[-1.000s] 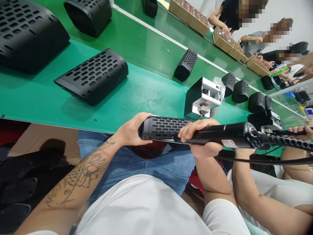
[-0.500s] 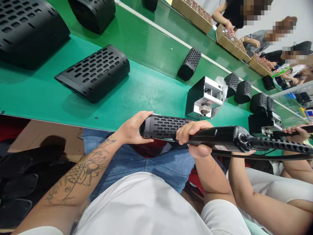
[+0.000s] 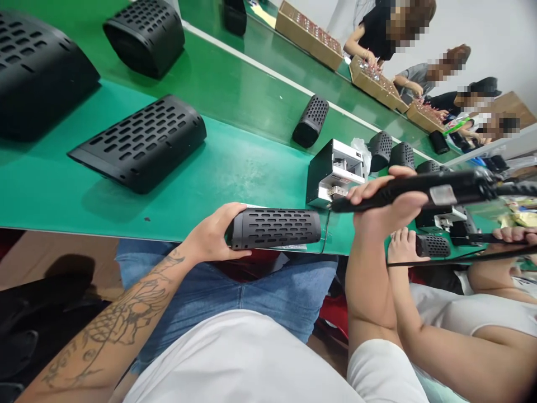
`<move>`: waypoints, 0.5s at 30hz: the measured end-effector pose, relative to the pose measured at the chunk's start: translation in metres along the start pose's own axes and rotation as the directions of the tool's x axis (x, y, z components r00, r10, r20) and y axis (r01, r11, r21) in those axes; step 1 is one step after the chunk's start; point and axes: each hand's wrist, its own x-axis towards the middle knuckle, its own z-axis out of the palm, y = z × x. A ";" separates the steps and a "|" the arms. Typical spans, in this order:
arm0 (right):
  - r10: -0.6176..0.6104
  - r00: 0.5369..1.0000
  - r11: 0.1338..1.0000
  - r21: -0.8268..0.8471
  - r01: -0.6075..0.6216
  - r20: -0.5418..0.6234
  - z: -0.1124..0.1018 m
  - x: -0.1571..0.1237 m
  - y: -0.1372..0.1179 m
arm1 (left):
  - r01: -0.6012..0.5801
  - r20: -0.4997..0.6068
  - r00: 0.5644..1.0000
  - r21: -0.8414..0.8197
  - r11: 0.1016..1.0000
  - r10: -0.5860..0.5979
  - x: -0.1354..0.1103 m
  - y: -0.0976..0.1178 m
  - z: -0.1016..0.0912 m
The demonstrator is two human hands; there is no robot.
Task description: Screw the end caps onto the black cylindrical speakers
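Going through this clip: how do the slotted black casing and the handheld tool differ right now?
The slotted casing has rows of openings; the handheld tool has a pale label.
The casing is broad and blocky; the tool is slimmer.
The left hand grips the casing's end, while the right hand wraps around the tool's body.
Both are black and elongated.

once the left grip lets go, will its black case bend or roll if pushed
The held black case is likely stiff: its slotted walls show no sag. Its flattish faces suggest it would slide rather than roll.
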 end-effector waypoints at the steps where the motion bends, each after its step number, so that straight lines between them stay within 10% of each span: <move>1: -0.042 0.994 0.995 -0.093 0.032 -0.103 -0.007 0.015 0.013 | 0.000 0.000 1.000 -0.003 1.000 0.000 0.000 0.000 0.000; 7: -0.025 0.989 0.977 -0.212 -0.007 -0.145 -0.035 0.036 0.080 | -0.001 -0.011 1.000 0.002 1.000 0.001 0.001 0.001 -0.001; 15: -0.076 0.977 0.988 -0.144 0.047 -0.199 -0.048 0.017 0.050 | -0.008 -0.024 1.000 -0.002 1.000 0.008 0.000 0.000 0.001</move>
